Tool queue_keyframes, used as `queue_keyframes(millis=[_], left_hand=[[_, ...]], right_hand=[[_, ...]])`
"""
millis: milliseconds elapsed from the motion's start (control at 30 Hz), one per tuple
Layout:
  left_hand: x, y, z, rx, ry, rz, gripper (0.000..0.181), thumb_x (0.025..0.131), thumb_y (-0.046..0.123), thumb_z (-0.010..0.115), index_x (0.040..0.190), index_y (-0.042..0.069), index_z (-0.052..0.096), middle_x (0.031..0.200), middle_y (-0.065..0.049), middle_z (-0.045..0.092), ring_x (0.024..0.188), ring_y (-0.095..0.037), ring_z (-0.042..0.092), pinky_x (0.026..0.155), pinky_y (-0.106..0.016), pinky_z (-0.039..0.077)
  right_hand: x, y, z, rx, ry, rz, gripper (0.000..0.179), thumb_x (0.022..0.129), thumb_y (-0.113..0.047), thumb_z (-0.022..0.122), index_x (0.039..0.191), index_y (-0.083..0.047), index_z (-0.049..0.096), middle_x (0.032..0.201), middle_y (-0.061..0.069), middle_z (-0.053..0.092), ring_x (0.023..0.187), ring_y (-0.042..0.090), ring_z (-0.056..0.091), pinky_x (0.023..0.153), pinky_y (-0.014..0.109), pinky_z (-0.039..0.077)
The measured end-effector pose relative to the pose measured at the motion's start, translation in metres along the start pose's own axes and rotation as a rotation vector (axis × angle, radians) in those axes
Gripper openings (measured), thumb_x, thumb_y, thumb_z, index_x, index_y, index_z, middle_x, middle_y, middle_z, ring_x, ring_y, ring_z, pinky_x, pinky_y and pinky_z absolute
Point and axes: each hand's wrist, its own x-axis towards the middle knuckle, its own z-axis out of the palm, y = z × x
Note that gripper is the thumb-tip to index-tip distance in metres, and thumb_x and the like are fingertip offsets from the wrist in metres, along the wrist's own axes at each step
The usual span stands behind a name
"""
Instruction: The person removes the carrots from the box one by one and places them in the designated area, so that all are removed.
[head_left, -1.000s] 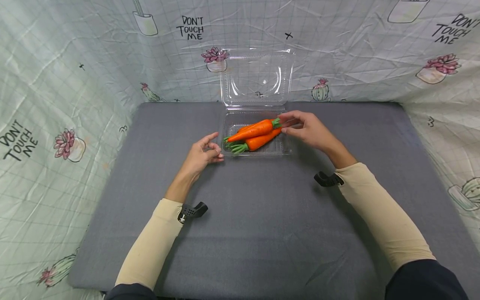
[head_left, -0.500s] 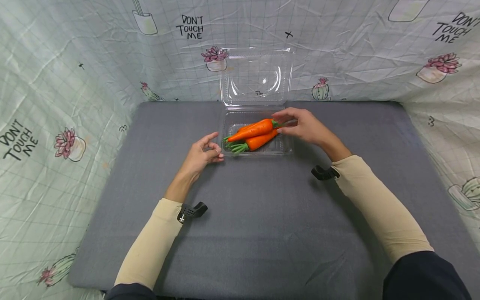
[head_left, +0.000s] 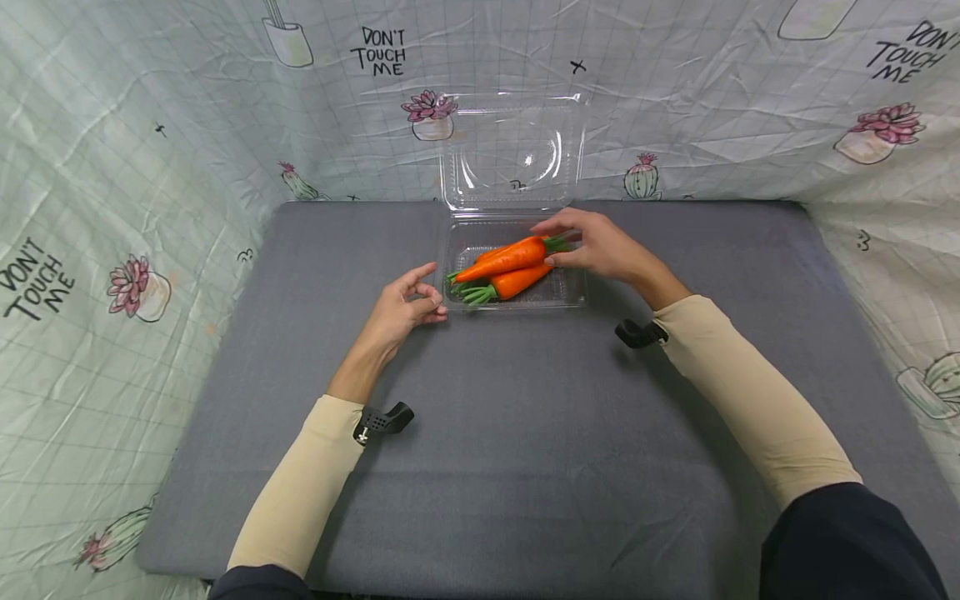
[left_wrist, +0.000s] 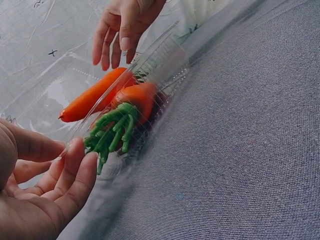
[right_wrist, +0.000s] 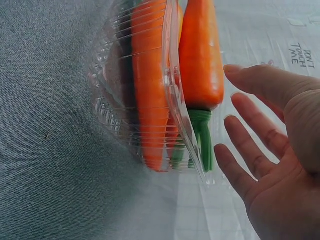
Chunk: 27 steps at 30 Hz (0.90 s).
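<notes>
A hinged clear plastic container (head_left: pixel 558 292) holds several orange carrots with green tops. One carrot (head_left: pixel 504 261) lies across the others, its green stem to the right. Under it, another carrot (head_left: pixel 517 283) points its leafy top to the front left; the rest are mostly hidden. My left hand (head_left: pixel 397 312) pinches the container's left rim between thumb and fingertips, as the left wrist view shows. Over the right side of the container, my right hand (head_left: pixel 611 250) reaches with fingers spread around the top carrot's stem end. In the right wrist view, its thumb tip is right beside that carrot.
The container's clear lid (head_left: pixel 517 154) stands raised at the back, against a printed cloth backdrop (head_left: pixel 712 100) that also runs along both sides. Grey fabric covers the table (head_left: pixel 510 433). A black wrist mount (head_left: pixel 641 333) juts from each forearm.
My right hand has moved left over the container, from the stem tip to around the top carrot's thick end. The left hand and the carrots have stayed in place.
</notes>
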Motion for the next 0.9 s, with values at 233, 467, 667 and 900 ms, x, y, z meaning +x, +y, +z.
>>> queue_keyframes(millis=[233, 467, 667, 900], left_hand=[[0.000, 0.000, 0.000, 0.015, -0.001, -0.001, 0.063, 0.098, -0.008, 0.058, 0.156, 0.009, 0.039, 0.099, -0.011, 0.054, 0.083, -0.022, 0.070, 0.082, -0.036, 0.065], [0.001, 0.001, 0.000, 0.002, 0.001, -0.009, 0.063, 0.098, -0.008, 0.059, 0.156, 0.009, 0.039, 0.098, -0.010, 0.054, 0.080, -0.020, 0.069, 0.083, -0.038, 0.064], [0.001, 0.002, 0.000, -0.002, 0.004, -0.013, 0.064, 0.098, -0.008, 0.059, 0.156, 0.009, 0.039, 0.098, -0.010, 0.054, 0.082, -0.023, 0.069, 0.083, -0.038, 0.065], [0.000, 0.002, 0.001, 0.001, 0.004, -0.009, 0.063, 0.098, -0.006, 0.060, 0.156, 0.009, 0.040, 0.097, -0.010, 0.055, 0.083, -0.025, 0.070, 0.081, -0.035, 0.065]], right_hand=[[0.008, 0.007, 0.001, -0.073, -0.025, 0.002, 0.046, 0.088, -0.004, 0.079, 0.132, -0.010, 0.067, 0.134, 0.007, 0.062, 0.127, 0.027, 0.054, 0.110, 0.051, 0.047], [0.014, 0.010, 0.004, -0.167, -0.037, 0.020, 0.047, 0.088, -0.004, 0.079, 0.133, -0.009, 0.067, 0.134, 0.008, 0.061, 0.126, 0.028, 0.052, 0.108, 0.050, 0.047], [0.020, 0.013, 0.007, -0.283, -0.040, -0.049, 0.048, 0.084, -0.002, 0.080, 0.130, -0.004, 0.068, 0.133, 0.014, 0.064, 0.121, 0.034, 0.051, 0.104, 0.049, 0.038], [0.024, 0.015, 0.013, -0.346, -0.066, -0.070, 0.053, 0.084, -0.003, 0.081, 0.134, -0.005, 0.066, 0.138, 0.013, 0.063, 0.114, 0.032, 0.048, 0.093, 0.042, 0.035]])
